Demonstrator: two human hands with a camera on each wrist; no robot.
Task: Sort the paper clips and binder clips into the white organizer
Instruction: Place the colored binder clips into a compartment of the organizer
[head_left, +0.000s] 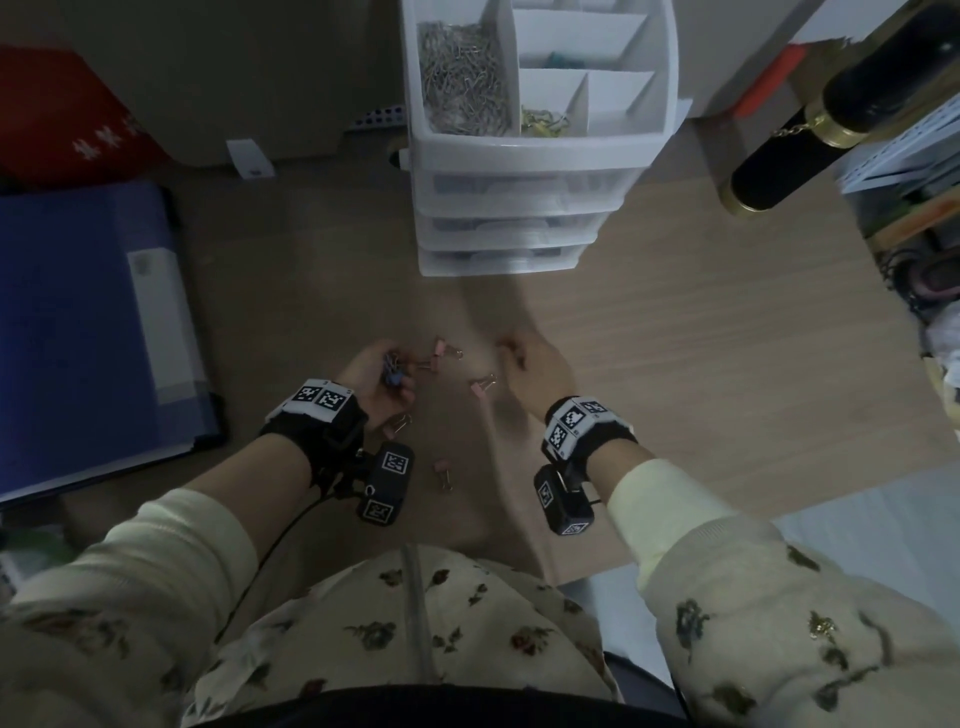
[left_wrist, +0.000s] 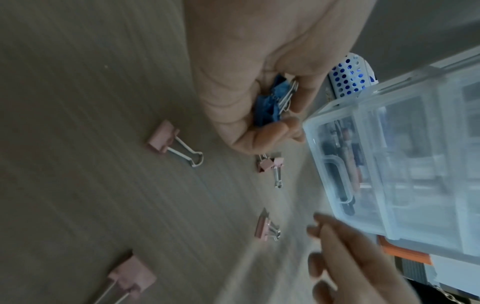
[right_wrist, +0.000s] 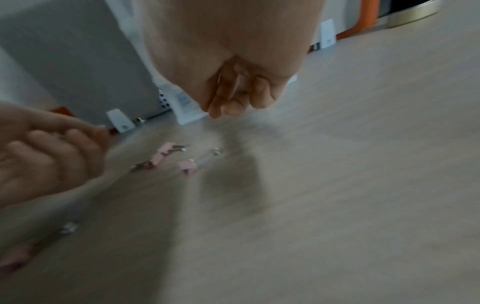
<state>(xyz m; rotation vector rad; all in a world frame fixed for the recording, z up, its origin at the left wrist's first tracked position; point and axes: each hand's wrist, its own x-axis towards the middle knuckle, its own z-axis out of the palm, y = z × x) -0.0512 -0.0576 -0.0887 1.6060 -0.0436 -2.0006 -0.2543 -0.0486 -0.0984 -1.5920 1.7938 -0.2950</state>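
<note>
Blue binder clips (left_wrist: 271, 105) sit bunched in the curled left hand (head_left: 375, 378); pink binder clips (head_left: 445, 349) lie scattered on the bench (head_left: 675, 364) near the white organizer (head_left: 524, 150). The right hand (head_left: 530, 364) hovers with fingers curled, apparently empty. Gathering seems underway; next comes picking up a pink clip.

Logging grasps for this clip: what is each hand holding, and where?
Left hand cups a bunch of blue binder clips in its palm, fingers curled around them. Right hand is curled, apparently holding nothing.
</note>
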